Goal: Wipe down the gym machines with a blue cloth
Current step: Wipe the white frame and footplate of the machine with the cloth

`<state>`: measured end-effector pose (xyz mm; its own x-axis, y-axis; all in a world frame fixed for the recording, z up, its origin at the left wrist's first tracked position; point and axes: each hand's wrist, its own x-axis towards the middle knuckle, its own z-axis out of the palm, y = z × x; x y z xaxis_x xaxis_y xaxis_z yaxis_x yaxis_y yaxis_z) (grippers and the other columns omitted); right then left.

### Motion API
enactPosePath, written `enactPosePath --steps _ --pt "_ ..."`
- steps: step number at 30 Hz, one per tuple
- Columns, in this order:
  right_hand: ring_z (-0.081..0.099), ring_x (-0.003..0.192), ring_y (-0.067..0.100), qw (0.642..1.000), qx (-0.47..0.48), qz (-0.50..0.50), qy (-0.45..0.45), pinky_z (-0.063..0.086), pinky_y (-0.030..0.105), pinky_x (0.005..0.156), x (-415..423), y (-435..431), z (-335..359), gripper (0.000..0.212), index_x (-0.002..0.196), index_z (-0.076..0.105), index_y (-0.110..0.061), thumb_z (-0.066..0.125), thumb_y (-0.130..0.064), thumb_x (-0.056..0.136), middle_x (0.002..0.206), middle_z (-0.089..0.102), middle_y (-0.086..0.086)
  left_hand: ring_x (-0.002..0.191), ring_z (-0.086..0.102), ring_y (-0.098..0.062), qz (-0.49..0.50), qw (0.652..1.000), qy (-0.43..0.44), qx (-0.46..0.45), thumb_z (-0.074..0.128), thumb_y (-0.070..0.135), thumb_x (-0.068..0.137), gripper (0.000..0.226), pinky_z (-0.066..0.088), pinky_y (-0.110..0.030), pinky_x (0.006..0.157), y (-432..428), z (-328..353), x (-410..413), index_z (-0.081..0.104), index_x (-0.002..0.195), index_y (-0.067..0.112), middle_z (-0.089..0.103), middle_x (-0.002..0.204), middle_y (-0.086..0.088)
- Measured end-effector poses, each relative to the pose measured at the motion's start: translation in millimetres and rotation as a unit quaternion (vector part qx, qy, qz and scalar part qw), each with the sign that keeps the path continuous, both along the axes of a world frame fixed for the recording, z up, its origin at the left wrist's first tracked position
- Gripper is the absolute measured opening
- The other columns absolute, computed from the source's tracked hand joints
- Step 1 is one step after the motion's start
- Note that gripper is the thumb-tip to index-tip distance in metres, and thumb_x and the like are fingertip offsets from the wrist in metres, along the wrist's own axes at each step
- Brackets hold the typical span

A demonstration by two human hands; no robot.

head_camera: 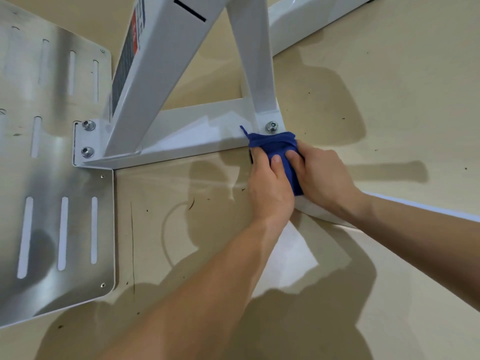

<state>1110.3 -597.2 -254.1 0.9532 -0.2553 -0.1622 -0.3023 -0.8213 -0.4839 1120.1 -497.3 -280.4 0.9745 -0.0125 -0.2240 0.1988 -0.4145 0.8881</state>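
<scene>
A bunched blue cloth [275,145] lies pressed on the corner of the white gym machine's base bar [197,137], just below a bolt [271,127]. My left hand [270,185] grips the cloth from the left, its fingers curled over it. From the right, my right hand [322,175] holds the same cloth, thumb and fingers wrapped round it. Two white uprights [161,74] rise from the base bar toward the camera.
A brushed metal foot plate [65,229] with slots covers the left side, bolted to the frame. A second white floor bar [389,206] runs off to the right under my right forearm. Beige floor with scuff marks lies around the frame.
</scene>
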Motion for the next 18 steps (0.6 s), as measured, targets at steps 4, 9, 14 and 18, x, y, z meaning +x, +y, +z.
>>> enactPosePath --steps 4,9,14,18 --pt "0.056 0.079 0.031 0.999 0.029 0.0 -0.019 0.041 0.038 0.068 16.1 0.8 1.4 0.032 0.103 0.06 -0.014 0.037 -0.035 0.104 0.088 0.067 0.007 0.084 0.052 -0.016 0.025 1.0 -0.004 -0.004 0.038 0.025 0.104 0.026 0.03 -0.021 0.068 0.2 1.4 10.3 0.054 0.12 0.013 0.063 0.098 0.002" --pt "0.049 0.069 0.03 0.997 -0.051 0.045 0.025 0.028 0.035 0.058 -1.2 -10.4 9.2 0.034 0.079 0.05 -0.022 0.034 -0.038 0.104 0.069 0.055 0.001 0.091 0.057 -0.028 0.019 0.999 0.01 0.027 0.04 0.029 0.104 0.032 0.027 -0.024 0.067 2.4 1.1 -12.3 0.052 0.128 0.011 0.067 0.106 -0.008" --pt "0.05 0.062 0.027 0.99 -0.111 0.077 0.049 0.032 0.036 0.053 -40.7 -31.1 14.7 0.033 0.081 0.049 -0.02 0.035 -0.04 0.102 0.064 0.056 -0.002 0.104 0.057 -0.023 -0.006 0.996 0.085 -0.031 0.042 0.03 0.103 0.047 0.037 -0.025 0.079 -13.2 9.3 -77.2 0.033 0.148 0.018 0.061 0.122 -0.002" --pt "0.048 0.058 0.021 0.998 -0.025 0.057 0.032 0.033 0.025 0.052 -44.9 -36.0 20.8 0.031 0.069 0.05 -0.025 0.047 -0.034 0.098 0.055 0.054 -0.006 0.098 0.057 -0.025 0.029 0.996 0.071 -0.04 0.042 0.027 0.102 0.039 0.037 -0.028 0.075 -16.1 10.1 -67.6 0.039 0.139 0.013 0.062 0.115 -0.004"
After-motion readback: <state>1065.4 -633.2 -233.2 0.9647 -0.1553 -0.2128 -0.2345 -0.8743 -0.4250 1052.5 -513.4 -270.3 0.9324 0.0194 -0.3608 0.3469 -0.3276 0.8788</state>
